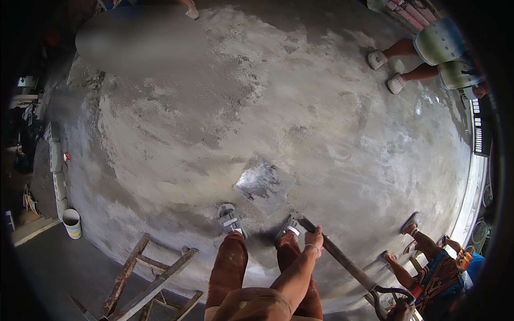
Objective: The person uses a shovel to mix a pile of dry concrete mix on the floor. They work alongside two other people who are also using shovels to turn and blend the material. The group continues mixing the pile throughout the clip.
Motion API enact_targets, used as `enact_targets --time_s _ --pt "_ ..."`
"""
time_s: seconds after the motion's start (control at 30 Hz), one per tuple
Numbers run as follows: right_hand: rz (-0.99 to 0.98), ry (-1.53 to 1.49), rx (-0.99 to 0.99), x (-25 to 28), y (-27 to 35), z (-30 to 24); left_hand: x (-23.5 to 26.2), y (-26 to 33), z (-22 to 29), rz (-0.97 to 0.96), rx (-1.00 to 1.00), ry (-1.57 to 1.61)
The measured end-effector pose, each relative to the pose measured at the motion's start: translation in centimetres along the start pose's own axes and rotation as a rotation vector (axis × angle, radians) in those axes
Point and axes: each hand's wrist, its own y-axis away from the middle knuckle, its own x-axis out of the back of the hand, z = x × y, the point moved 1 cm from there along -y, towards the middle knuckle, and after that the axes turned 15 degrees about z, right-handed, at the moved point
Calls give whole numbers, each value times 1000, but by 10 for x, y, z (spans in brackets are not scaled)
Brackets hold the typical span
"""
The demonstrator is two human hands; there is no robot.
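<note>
My left hand (315, 241) is closed around the shaft of a long-handled shovel (345, 259), just above the blade end. My right hand (400, 310), dark and partly cut off at the lower edge, grips the loop-shaped handle at the shovel's other end. The flat, squarish metal blade (266, 184) lies on the wet-looking grey concrete surface (332, 144) ahead of my feet. Pale smears of cement mark the blade. Both of my sandalled feet stand behind it, the right one close to the shaft.
A wooden ladder-like frame (155, 273) stands at lower left, near a white bucket (72, 223). Grey blocks (59, 184) line the left edge. People stand at upper right (441, 51) and lower right (436, 273). Another person's foot (191, 9) shows at the top, beside a blurred patch.
</note>
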Motion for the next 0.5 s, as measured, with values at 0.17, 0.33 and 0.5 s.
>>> enact_targets --time_s 0.17,0.33,0.5 --pt "-205 -21 0 -105 133 14 112 -63 148 61 -108 258" --pt "-443 11 366 -149 203 73 196 -89 202 107 -161 216" --pt "-415 -244 -51 -94 187 107 219 -9 184 243 -313 144"
